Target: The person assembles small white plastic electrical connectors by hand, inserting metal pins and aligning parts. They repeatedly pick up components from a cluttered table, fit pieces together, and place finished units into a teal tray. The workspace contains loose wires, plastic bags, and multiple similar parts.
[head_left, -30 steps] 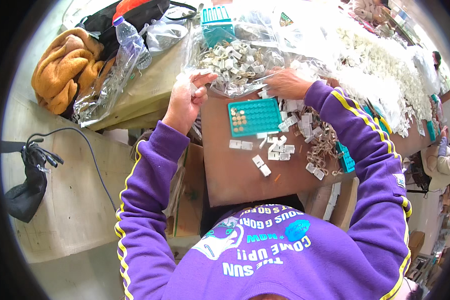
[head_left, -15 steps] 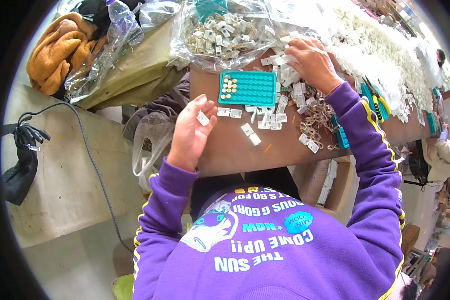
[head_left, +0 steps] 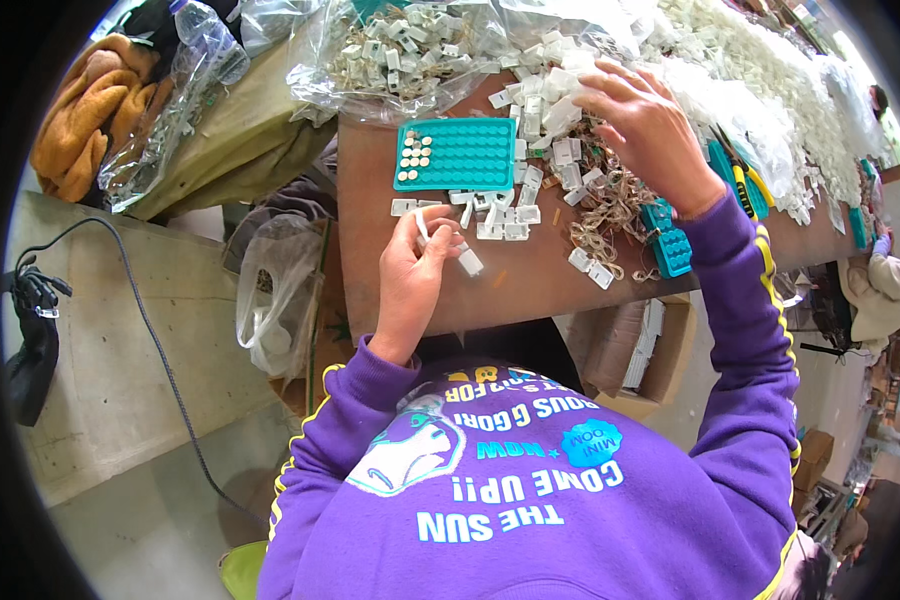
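Note:
My left hand [head_left: 415, 280] is closed on a small white plastic piece [head_left: 422, 224], held between thumb and fingers just above the table's near part. Beneath its fingers lies another white plastic case [head_left: 469, 263]. Over the heap of small white plastic cases [head_left: 535, 110] is my right hand [head_left: 655, 135], its fingers stretched out and apart. A translucent white piece [head_left: 562, 117] lies by its fingertips; whether they touch it I cannot tell. Between the hands stands a teal tray [head_left: 480, 160] with round hollows, and several small round silvery discs [head_left: 413, 158] sit at its left end.
Tangled thin cords [head_left: 610, 210] and teal blocks [head_left: 667, 240] lie to the right, near yellow-handled pliers [head_left: 750, 180]. At the back is a clear bag [head_left: 320, 85] of white parts. Below the table's edge stands a cardboard box [head_left: 670, 355]; a plastic bag [head_left: 280, 290] hangs left.
My left hand has turned from palm up, with its fingers now curled around the white piece, and sits farther right over the table. The right hand's fingers have spread. The whole view has shifted slightly.

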The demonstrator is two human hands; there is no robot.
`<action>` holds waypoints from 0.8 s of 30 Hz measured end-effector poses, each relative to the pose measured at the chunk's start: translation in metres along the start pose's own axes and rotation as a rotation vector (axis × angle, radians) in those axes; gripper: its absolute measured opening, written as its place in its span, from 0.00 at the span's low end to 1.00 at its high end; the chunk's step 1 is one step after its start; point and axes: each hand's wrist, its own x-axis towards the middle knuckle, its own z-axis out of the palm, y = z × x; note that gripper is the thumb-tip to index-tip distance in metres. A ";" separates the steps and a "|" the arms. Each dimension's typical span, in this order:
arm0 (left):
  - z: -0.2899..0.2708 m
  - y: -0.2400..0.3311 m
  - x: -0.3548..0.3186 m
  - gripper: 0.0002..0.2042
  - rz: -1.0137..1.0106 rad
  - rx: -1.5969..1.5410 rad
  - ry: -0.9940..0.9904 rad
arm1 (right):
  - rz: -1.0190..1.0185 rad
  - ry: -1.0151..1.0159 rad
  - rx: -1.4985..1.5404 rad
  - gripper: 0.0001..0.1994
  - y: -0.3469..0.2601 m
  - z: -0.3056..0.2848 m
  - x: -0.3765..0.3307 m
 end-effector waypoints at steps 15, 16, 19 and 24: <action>-0.011 0.008 0.028 0.16 -0.047 0.064 0.008 | 0.384 -0.008 0.477 0.08 -0.106 0.056 -0.002; -0.012 0.008 0.028 0.16 -0.063 0.043 -0.006 | 0.381 0.029 0.478 0.08 -0.106 0.060 -0.001; -0.009 0.008 0.030 0.17 -0.066 0.030 -0.007 | 0.392 0.061 0.485 0.07 -0.105 0.071 0.002; -0.001 0.007 0.031 0.18 -0.061 0.013 -0.016 | 0.414 0.140 0.500 0.09 -0.096 0.079 0.001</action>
